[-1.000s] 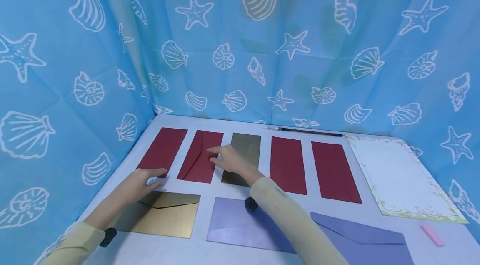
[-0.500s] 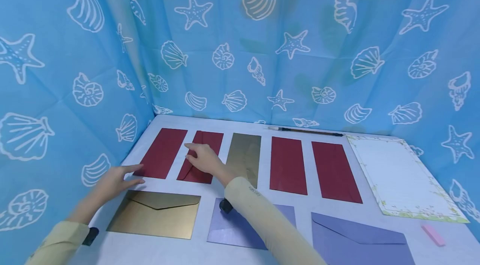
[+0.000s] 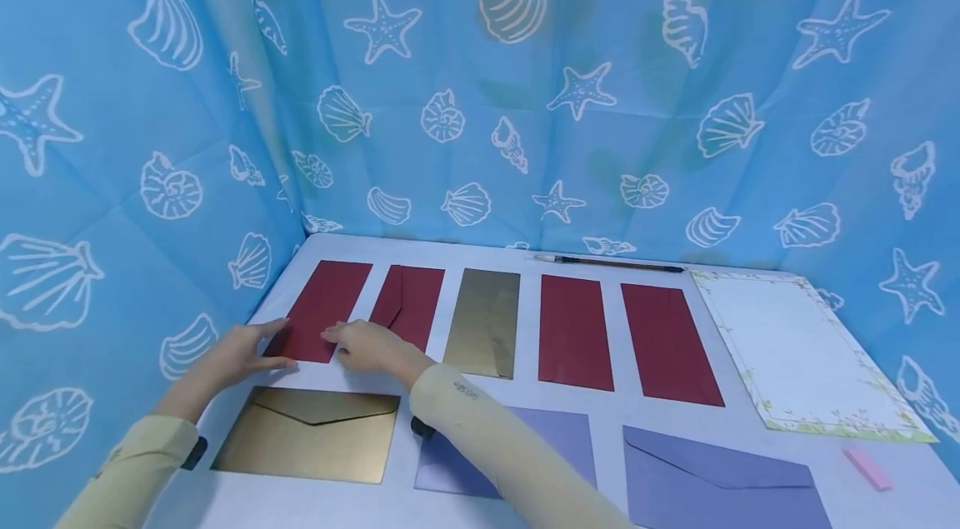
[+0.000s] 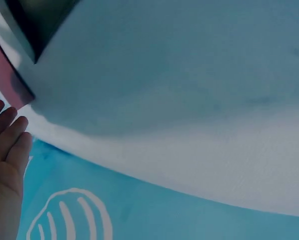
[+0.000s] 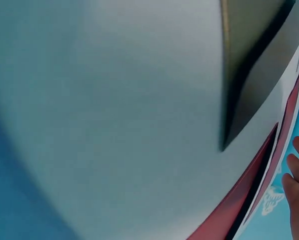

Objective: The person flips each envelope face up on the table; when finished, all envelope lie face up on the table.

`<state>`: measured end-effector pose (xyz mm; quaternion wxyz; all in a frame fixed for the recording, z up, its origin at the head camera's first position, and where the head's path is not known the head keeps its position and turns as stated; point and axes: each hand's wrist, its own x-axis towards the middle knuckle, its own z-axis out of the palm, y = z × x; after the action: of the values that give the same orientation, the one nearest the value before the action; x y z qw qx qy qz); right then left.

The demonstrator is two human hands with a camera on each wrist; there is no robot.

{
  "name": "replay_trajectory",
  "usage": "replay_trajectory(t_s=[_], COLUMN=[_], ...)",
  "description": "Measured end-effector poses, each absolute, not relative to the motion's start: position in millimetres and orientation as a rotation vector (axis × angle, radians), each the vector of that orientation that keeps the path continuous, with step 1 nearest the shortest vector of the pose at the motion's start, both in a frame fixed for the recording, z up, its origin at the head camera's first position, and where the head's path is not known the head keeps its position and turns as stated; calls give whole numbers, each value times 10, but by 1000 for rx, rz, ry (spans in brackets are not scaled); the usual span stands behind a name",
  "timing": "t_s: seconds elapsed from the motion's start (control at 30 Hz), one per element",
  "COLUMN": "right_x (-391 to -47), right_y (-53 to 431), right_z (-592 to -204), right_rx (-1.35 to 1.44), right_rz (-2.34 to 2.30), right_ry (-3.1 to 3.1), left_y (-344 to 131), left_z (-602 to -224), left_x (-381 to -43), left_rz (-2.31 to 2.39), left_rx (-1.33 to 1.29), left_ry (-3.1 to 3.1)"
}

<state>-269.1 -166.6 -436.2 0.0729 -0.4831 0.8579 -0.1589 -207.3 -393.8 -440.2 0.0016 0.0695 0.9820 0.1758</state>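
The leftmost red envelope [image 3: 318, 308] lies flat on the white table between my two hands. At its near left corner is my left hand [image 3: 228, 358], thumb along the near edge and forefinger by the left side. My right hand [image 3: 371, 348] has its fingertips at the envelope's right edge and covers the near part of a second red envelope [image 3: 422, 296] with a pointed flap. In the left wrist view the fingers [image 4: 14, 137] reach beside a red corner. The right wrist view catches only loosely bent fingers [image 5: 294, 170] at its edge.
Right of these lie a gold envelope [image 3: 483, 316] and red envelopes [image 3: 576, 329] [image 3: 672, 346]. Nearer are another gold envelope [image 3: 322, 433] and purple envelopes [image 3: 558, 433] [image 3: 720, 466]. A brush [image 3: 622, 264], bordered paper [image 3: 806, 354] and a pink block [image 3: 867, 469] sit behind and right.
My right hand has moved left and nearer, from the second red envelope's right side to the leftmost one's right edge. My left hand first drew left, then came to the near left corner.
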Motion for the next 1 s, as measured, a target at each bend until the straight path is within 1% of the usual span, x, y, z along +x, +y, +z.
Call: replay_trajectory(t_s=[0.17, 0.3, 0.5, 0.73, 1.0], right_x=[-2665, -2670, -2679, -2677, -2745], right_y=[-1724, -1728, -1712, -1672, -1619], right_z=[-4376, -4394, -4411, -4408, -4405], right_rx=[-1437, -1411, -1411, -1404, -1389], right_rz=[-391, -397, -432, -458, -496], right_ry=[2552, 2548, 2539, 2522, 2492], left_y=[-3933, -3939, -3944, -3909, -3841], left_z=[-4449, -4474, -4503, -4448, -4431], left_x=[-2050, -2044, -2038, -2014, -1947], left_rz=[536, 523, 330, 80, -62], left_rx=[188, 215, 316, 462, 584], left_ry=[3052, 3103, 3149, 3133, 3153])
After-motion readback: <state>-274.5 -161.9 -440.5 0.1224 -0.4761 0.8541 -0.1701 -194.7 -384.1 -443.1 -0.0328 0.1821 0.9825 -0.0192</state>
